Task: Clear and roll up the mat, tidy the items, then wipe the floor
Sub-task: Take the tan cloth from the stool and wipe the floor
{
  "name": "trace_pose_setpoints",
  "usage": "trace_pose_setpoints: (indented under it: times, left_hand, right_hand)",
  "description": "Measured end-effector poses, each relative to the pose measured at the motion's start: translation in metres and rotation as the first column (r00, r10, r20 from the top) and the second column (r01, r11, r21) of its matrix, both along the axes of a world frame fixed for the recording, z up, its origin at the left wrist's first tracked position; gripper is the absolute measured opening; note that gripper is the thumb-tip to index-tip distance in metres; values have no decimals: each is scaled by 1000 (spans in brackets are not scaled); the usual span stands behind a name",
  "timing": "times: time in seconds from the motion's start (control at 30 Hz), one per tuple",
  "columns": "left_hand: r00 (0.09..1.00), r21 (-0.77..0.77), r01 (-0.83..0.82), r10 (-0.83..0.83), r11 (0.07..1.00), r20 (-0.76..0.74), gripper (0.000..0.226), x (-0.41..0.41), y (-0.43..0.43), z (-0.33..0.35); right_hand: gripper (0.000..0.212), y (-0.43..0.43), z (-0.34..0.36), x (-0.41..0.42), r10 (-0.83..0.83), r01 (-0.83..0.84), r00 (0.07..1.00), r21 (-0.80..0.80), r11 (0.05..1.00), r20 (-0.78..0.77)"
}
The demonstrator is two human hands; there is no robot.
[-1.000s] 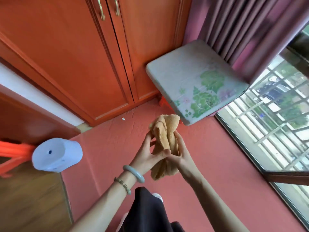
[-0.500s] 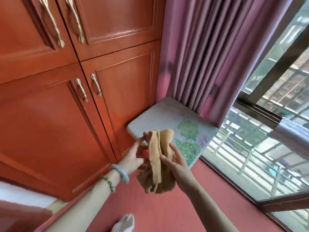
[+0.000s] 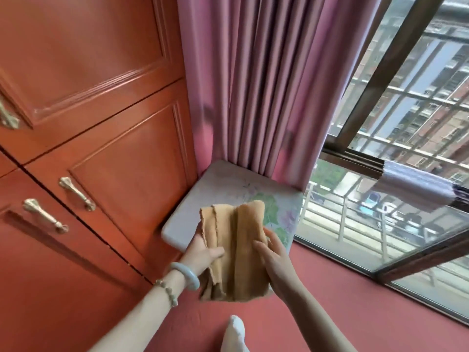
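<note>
A folded tan cloth (image 3: 236, 252) hangs upright in front of me, held by both hands. My left hand (image 3: 203, 252) grips its left edge, thumb across the front; that wrist wears a pale green bangle and a bead bracelet. My right hand (image 3: 272, 257) presses its right side with the fingers laid on the fabric. Behind the cloth a white cushion with a green and purple flower print (image 3: 228, 191) lies in the corner. The red floor (image 3: 342, 301) spreads below. No mat is in view.
A red-brown wooden cabinet (image 3: 101, 161) with brass handles fills the left. Pink curtains (image 3: 253, 85) hang behind the cushion. A large window (image 3: 393, 212) with outside bars runs along the right. My white-socked foot (image 3: 234, 334) shows at the bottom.
The view has tilted up from the floor toward the cabinet and curtain. The bunched cloth is now flattened and folded wider between my hands. The white and blue object at the left has left view.
</note>
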State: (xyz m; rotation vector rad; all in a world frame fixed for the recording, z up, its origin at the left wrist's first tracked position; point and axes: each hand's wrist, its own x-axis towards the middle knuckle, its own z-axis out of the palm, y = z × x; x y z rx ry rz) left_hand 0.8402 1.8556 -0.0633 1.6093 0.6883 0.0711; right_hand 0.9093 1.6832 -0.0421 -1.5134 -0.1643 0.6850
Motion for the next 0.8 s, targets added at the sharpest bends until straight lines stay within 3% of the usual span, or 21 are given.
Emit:
trace_pose_setpoints:
  times: [0.1,0.27,0.43,0.5,0.67,0.8]
  left_hand:
    - [999,-48,-21,19,999,-45,49,27,15,-10]
    - [979,13,95,-91,995,-180,82,79,51,-46]
    - [944,-80,240,-252,967,-212,81,140,78,-58]
    - [917,-33,328,-326,944,-231,85,164,91,-78]
    - [901,53,343,-313,938,-299,66,231,100,-126]
    - [858,86,382,-318,920,-403,64,266,103,-175]
  right_hand:
    - [42,-3,-18,33,-68,66,997,-48,997,-36]
    - [26,-1,-58,89,-20,22,1000,-167,986,9]
    - [22,14,-91,141,-13,12,1000,-279,960,0]
    - [20,22,-106,157,-38,47,999,-327,944,33]
    - [17,54,-154,195,-143,154,988,-434,887,57]
    - [28,76,-206,214,-253,212,967,-494,843,-16]
